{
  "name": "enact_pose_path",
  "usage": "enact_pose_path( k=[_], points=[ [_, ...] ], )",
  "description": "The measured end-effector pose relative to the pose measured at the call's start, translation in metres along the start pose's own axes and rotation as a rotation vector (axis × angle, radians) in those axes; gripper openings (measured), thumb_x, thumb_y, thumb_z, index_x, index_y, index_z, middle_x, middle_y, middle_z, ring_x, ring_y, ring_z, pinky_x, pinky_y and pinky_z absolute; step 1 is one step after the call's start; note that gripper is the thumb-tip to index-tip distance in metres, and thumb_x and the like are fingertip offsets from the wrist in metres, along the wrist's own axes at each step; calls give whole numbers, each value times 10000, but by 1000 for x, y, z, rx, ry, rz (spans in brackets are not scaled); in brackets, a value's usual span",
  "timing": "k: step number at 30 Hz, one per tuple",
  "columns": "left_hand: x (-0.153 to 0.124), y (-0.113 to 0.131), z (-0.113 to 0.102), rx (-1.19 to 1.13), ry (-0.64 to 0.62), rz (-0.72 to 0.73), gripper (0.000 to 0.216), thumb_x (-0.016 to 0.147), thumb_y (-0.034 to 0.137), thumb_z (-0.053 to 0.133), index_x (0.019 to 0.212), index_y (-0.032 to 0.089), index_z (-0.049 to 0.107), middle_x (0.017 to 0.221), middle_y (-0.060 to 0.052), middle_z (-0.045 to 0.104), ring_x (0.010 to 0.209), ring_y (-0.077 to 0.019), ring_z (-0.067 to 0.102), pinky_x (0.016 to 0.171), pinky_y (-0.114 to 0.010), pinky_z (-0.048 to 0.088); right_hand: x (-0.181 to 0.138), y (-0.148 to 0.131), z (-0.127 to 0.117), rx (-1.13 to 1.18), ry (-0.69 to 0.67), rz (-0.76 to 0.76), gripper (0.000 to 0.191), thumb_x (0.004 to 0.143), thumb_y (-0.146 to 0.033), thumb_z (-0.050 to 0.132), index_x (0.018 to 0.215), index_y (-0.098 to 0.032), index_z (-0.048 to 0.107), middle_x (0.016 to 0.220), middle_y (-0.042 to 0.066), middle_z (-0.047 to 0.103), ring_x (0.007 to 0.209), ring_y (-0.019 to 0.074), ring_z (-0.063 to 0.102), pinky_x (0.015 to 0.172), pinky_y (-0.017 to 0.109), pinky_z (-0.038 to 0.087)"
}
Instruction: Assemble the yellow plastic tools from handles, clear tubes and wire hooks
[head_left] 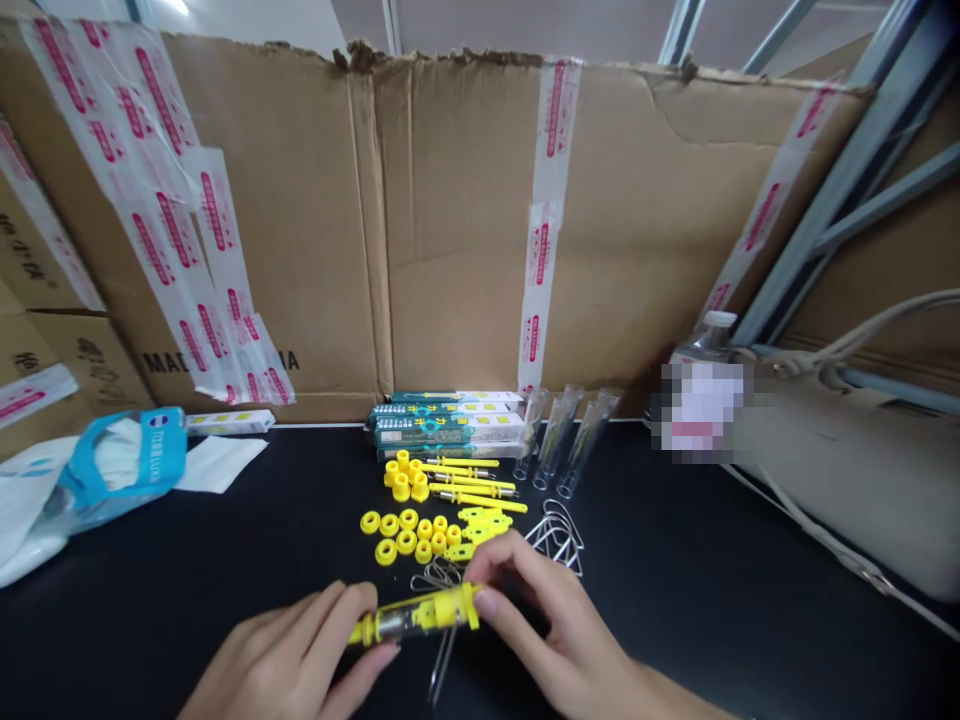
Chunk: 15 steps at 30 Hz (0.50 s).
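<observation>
Close to the front of the black table, a clear plastic tube with yellow fittings [420, 612] lies nearly level between my hands. My left hand [289, 650] is closed around its left end, covering part of it. The thumb and fingertips of my right hand [536, 620] pinch the yellow flanged cap [472, 606] at the right end. Inside the tube I can see a yellow piece and a silvery part. A bent metal wire piece [444, 660] shows below the tube; whether it is attached I cannot tell. More wire pieces [437, 573] lie just behind.
Several yellow rings [386, 551], yellow caps [401, 487], yellow rods with springs [472, 485] and flat yellow pieces [486, 522] lie beyond my hands. Metal hooks [555, 535], clear tubes [574, 450] and stacked boxes [450, 432] sit near a cardboard wall [457, 220]. Tissues [124, 460] lie left; a bottle [701, 390] stands right.
</observation>
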<state>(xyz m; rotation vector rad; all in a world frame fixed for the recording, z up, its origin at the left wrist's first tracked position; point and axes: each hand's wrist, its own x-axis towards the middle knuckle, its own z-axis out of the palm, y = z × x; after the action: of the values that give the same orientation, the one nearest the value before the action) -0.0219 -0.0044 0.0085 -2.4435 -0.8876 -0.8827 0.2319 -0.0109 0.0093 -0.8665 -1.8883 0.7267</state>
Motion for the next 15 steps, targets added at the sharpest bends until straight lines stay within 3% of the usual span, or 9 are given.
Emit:
enact_pose_path(
  k=[9, 15],
  points=[
    [9, 6, -14, 92, -95, 35, 322, 1054, 358, 326, 932, 171, 559, 686, 5, 679, 494, -163, 680, 412, -266, 467, -2, 3, 2, -147, 8, -33, 126, 1040, -282, 394, 1087, -224, 495, 907, 14, 601, 768, 149, 573, 704, 252, 449],
    [8, 4, -15, 77, -107, 43, 278, 1037, 353, 386, 945, 159, 563, 719, -12, 681, 553, -182, 692, 473, -285, 502, 1, 4, 1, -291, -43, -47, 364, 1054, -342, 318, 725, -222, 416, 719, -1, 486, 687, 173, 463, 693, 308, 365]
  ],
)
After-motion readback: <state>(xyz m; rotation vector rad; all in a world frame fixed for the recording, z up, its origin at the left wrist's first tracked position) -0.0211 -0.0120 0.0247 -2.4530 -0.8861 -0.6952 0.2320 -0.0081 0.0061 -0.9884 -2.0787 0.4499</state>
